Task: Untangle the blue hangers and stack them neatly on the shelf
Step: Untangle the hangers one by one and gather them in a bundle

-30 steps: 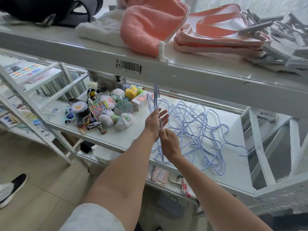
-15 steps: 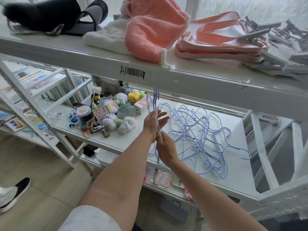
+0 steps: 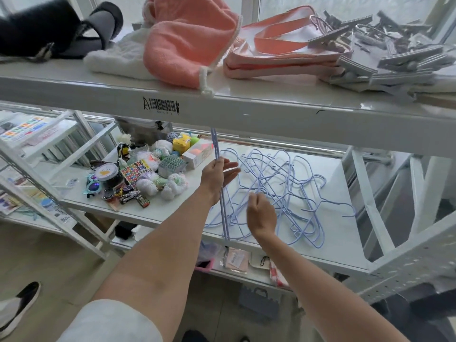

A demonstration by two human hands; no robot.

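Blue coated-wire hangers point(image 3: 222, 201), a small bundle seen edge-on and held roughly upright, sit in the left hand point(image 3: 216, 176). Its grip is closed on the bundle near mid-length between thumb and palm, with the fingers point(image 3: 230, 167) spread loose to the right. The bundle's top reaches up to the underside of the upper shelf point(image 3: 246, 112); its lower end hangs at the front edge of the middle shelf point(image 3: 345, 248).

The right hand point(image 3: 261, 213) is low over the near side of the tangle point(image 3: 283, 191). Fingers are curled and appear pinched on one strand, but contact is partly hidden; the grip reads as closed on a hanger from the heap, not confirmed.

The tangle lies flat on the middle shelf, right of centre, hooks and shoulders interlocked, a few hooks trailing toward the right edge. Left of it, well apart, sits a clutter of small goods point(image 3: 148, 174): yarn balls, toy cars, boxes. Towels point(image 3: 187, 38) and grey clips point(image 3: 394, 58) occupy the upper shelf.

Assessment of handling: the hangers look light, thin and springy, smooth-coated, so likely to slip if pinched weakly and to snag by hooks and shoulder notches if pulled straight. Best hold is judged to be the neck just below the hook, or the straight bottom bar, rotating each one free rather than dragging it. The stack is not yet laid down; most hangers remain knotted.
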